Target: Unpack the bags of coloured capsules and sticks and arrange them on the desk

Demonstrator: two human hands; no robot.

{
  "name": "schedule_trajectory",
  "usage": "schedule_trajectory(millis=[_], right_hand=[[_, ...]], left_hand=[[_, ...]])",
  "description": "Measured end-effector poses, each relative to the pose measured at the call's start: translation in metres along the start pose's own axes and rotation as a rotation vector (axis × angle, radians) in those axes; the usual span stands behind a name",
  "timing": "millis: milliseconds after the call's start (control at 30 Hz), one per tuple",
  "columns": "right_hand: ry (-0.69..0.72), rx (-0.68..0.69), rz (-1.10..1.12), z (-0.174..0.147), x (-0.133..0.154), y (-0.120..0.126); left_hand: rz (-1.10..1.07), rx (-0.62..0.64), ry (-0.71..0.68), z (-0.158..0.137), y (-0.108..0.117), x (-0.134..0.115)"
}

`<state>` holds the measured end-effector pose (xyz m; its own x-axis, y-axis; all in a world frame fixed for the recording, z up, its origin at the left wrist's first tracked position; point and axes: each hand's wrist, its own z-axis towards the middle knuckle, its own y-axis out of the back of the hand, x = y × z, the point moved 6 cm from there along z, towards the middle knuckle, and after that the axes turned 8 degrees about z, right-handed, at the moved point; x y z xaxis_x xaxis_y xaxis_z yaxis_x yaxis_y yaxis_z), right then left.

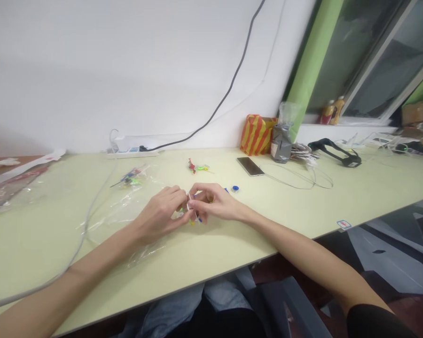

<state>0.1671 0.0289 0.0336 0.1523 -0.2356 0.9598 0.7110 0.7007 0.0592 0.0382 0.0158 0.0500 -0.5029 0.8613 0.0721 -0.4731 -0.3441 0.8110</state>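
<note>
My left hand [164, 209] and my right hand [215, 202] meet over the table near its front edge. Both are closed, fingertips pinching a small thin white piece [189, 202] between them. Bits of yellow [192, 223], green and blue show under and between the fingers; which hand they belong to, and their shape, I cannot make out. Just beyond my right hand lies a small round blue piece [235, 188]. Farther back are a small red plastic toy [191, 165] and a green and yellow one [202, 168].
Clear plastic wrapping [121, 206] lies beside my left hand, with colourful plastic parts [132, 178] behind it. A white cable [88, 216] crosses the left side. Toward the back stand a power strip [130, 151], a phone [250, 166], a striped bag [256, 136] and a black headset-like object [334, 151].
</note>
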Motion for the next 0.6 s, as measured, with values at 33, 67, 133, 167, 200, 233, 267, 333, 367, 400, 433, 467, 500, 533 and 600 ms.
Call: schedule_trajectory(millis=[33,67,133,167,200,233,267,333,367,400,433,467,500,533,600], right_hand=[[-0.011,0.035,0.044,0.0,0.001,-0.001],[-0.017,0.078,0.08,0.0,0.003,-0.002],[-0.017,0.164,0.131,-0.001,0.007,-0.002],[-0.01,0.185,0.152,-0.001,0.01,0.001],[0.005,0.181,0.168,-0.002,0.013,0.007],[0.027,0.153,0.17,-0.004,0.016,0.016],[0.05,0.107,0.145,-0.005,0.019,0.027],[0.071,-0.031,-0.039,-0.009,0.023,0.053],[0.061,-0.119,-0.208,-0.011,0.025,0.067],[0.046,-0.226,-0.413,-0.014,0.026,0.083],[0.028,-0.334,-0.629,-0.016,0.028,0.097],[0.007,-0.424,-0.817,-0.019,0.03,0.109],[-0.012,-0.489,-0.964,-0.021,0.03,0.117],[-0.032,-0.523,-1.062,-0.021,0.029,0.124],[-0.066,-0.515,-1.137,-0.02,0.024,0.13]], left_hand=[[-0.015,0.001,0.001,0.001,0.001,-0.003],[-0.03,0.002,-0.003,0.003,0.002,-0.006],[-0.051,-0.012,-0.037,0.004,0.005,-0.012],[-0.05,-0.029,-0.062,0.004,0.006,-0.015],[-0.041,-0.046,-0.085,0.003,0.007,-0.017],[-0.028,-0.061,-0.099,0.002,0.008,-0.017],[-0.017,-0.07,-0.1,0.001,0.008,-0.015],[-0.001,-0.074,-0.059,-0.001,0.008,-0.006],[0.004,-0.071,-0.029,-0.003,0.008,-0.001],[0.01,-0.067,-0.003,-0.004,0.007,0.005],[0.015,-0.06,0.016,-0.005,0.006,0.009],[0.021,-0.052,0.025,-0.006,0.005,0.012],[0.024,-0.042,0.026,-0.006,0.004,0.014],[0.026,-0.03,0.02,-0.006,0.002,0.014],[0.031,-0.002,0.0,-0.005,-0.002,0.013]])
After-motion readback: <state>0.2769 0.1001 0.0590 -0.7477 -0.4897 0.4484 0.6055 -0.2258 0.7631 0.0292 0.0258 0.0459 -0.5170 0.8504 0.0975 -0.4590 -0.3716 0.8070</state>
